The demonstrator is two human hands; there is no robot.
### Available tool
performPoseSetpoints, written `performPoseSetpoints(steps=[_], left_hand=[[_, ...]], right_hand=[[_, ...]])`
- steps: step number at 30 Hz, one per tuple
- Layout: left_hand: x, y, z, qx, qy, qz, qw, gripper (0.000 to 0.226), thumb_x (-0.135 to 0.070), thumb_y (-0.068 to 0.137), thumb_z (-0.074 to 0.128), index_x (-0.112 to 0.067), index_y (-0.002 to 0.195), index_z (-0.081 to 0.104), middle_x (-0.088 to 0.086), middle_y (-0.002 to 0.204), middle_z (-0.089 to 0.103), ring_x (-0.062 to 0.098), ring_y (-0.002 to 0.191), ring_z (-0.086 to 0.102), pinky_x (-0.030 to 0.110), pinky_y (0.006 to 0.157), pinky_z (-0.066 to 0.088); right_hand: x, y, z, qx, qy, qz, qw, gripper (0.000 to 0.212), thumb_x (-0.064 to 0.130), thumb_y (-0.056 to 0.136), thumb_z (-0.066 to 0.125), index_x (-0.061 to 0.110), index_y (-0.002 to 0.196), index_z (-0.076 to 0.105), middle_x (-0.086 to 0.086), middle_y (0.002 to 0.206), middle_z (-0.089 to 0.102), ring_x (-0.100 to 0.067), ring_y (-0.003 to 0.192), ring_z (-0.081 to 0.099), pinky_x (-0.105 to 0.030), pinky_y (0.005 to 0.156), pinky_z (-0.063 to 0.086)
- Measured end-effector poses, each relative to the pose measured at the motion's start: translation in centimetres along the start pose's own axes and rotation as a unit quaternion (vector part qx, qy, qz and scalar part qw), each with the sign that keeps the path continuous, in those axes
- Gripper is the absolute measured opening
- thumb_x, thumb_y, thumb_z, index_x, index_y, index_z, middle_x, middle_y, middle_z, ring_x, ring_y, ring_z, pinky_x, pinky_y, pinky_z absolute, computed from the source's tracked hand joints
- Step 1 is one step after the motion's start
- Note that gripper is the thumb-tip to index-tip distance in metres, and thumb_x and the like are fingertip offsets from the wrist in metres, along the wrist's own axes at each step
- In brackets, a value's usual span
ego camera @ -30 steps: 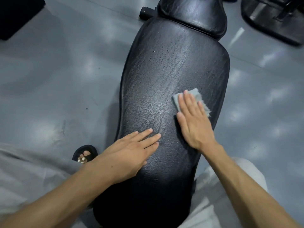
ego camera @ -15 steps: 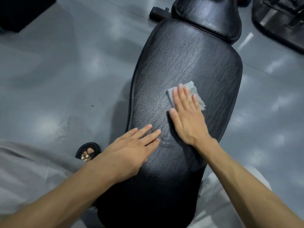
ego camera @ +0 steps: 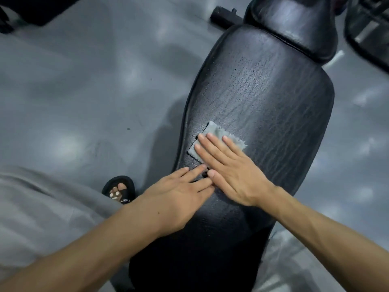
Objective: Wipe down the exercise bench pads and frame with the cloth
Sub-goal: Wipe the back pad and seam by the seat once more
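Observation:
A long black bench pad (ego camera: 273, 98) with cracked vinyl runs away from me, and a second smaller pad (ego camera: 294, 24) sits at its far end. My right hand (ego camera: 229, 169) lies flat, pressing a small grey cloth (ego camera: 216, 132) onto the pad near its left edge; the cloth's frayed corner sticks out past my fingers. Resting flat on the pad just beside it is my left hand (ego camera: 179, 197), holding nothing, its fingertips touching my right thumb.
Grey glossy floor (ego camera: 84, 91) surrounds the bench. My foot in a black sandal (ego camera: 120, 190) stands left of the pad. A black frame bar (ego camera: 225, 16) juts out at the far end. Dark equipment (ego camera: 370, 28) stands at the top right.
My right hand has slid the cloth leftward across the pad, from its right side to near the left edge, meeting my left hand. The left hand has stayed roughly in place.

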State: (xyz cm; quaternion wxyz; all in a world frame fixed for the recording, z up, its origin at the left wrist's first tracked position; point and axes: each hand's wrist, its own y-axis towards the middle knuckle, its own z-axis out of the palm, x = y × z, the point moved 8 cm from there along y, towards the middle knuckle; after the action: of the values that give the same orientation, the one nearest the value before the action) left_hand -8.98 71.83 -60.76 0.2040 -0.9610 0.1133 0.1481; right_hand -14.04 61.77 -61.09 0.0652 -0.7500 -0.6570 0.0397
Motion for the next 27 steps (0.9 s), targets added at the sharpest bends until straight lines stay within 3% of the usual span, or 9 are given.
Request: performPoseSetpoints(steps=[3,8,12,14,18,20,25,27], left_hand=[[0.1,-0.1,0.0,0.011,0.004,0.005,1.000,0.071,-0.022,0.107,0.041,-0.022,0.164,-0.001,-0.007,0.170,-0.015,0.020,0.155,-0.023,0.038,0.125,-0.007],[0.4,0.2,0.0,-0.001,-0.010,0.009,1.000,0.070,-0.020,0.106,0.042,-0.023,0.164,0.003,-0.009,0.170,-0.016,0.019,0.155,-0.021,0.036,0.125,-0.004],[0.6,0.3,-0.4,-0.029,-0.022,0.017,0.999,0.067,-0.020,0.104,0.047,-0.024,0.163,0.013,-0.008,0.171,0.005,0.019,0.158,-0.006,0.036,0.126,0.002],[0.7,0.3,-0.4,-0.029,-0.028,0.023,0.999,0.067,-0.018,0.105,0.044,-0.025,0.163,0.012,-0.009,0.172,-0.002,0.017,0.157,-0.010,0.036,0.126,0.001],[0.9,0.3,-0.2,-0.031,-0.035,0.025,0.999,0.064,-0.019,0.106,0.043,-0.027,0.162,0.014,-0.012,0.171,-0.008,0.014,0.157,-0.015,0.034,0.126,0.002],[0.9,0.3,-0.4,-0.028,-0.037,0.026,0.999,0.063,-0.018,0.106,0.042,-0.026,0.162,0.016,-0.012,0.171,-0.007,0.014,0.157,-0.014,0.035,0.126,0.002],[1.1,0.6,-0.9,-0.026,-0.042,0.037,0.998,0.065,-0.014,0.103,0.044,-0.027,0.162,0.019,-0.012,0.171,0.000,0.015,0.158,-0.004,0.038,0.128,0.010],[1.2,0.5,-1.0,-0.030,-0.048,0.039,0.998,0.061,-0.012,0.103,0.042,-0.028,0.160,0.025,-0.014,0.171,0.000,0.013,0.158,-0.005,0.038,0.128,0.013]], right_hand=[[-1.8,1.4,-0.9,0.017,-0.025,-0.042,0.999,0.060,0.034,0.108,0.022,0.015,0.163,0.009,-0.003,0.172,0.002,-0.018,0.158,-0.001,-0.044,0.128,0.007],[-4.5,5.0,-2.7,-0.024,-0.022,0.049,0.998,0.060,0.036,0.108,0.019,0.013,0.163,0.011,-0.006,0.171,0.004,-0.020,0.158,0.000,-0.049,0.126,0.013],[-0.3,3.5,-1.1,0.048,-0.042,-0.115,0.991,0.060,0.036,0.108,0.019,0.014,0.163,0.010,-0.005,0.171,0.001,-0.021,0.158,-0.004,-0.046,0.128,0.006],[-1.4,4.4,-1.7,0.066,-0.056,-0.146,0.985,0.059,0.035,0.109,0.019,0.018,0.164,0.007,-0.002,0.171,-0.002,-0.018,0.158,-0.005,-0.044,0.128,0.004],[-6.6,8.9,-4.3,0.018,-0.046,-0.020,0.999,0.058,0.036,0.108,0.020,0.021,0.164,0.009,0.000,0.171,0.001,-0.017,0.158,-0.002,-0.046,0.127,0.009],[-5.8,9.2,-4.3,0.008,-0.043,-0.004,0.999,0.060,0.036,0.108,0.021,0.019,0.164,0.012,-0.003,0.171,0.003,-0.019,0.158,-0.001,-0.047,0.127,0.009],[-0.1,6.9,-1.9,0.090,-0.072,-0.189,0.975,0.059,0.036,0.108,0.024,0.021,0.164,0.013,-0.001,0.171,0.004,-0.017,0.158,-0.005,-0.044,0.128,0.002],[-2.7,9.5,-2.9,0.070,-0.064,-0.140,0.986,0.056,0.037,0.108,0.023,0.024,0.163,0.020,0.000,0.171,0.012,-0.015,0.158,0.002,-0.044,0.128,0.006]])
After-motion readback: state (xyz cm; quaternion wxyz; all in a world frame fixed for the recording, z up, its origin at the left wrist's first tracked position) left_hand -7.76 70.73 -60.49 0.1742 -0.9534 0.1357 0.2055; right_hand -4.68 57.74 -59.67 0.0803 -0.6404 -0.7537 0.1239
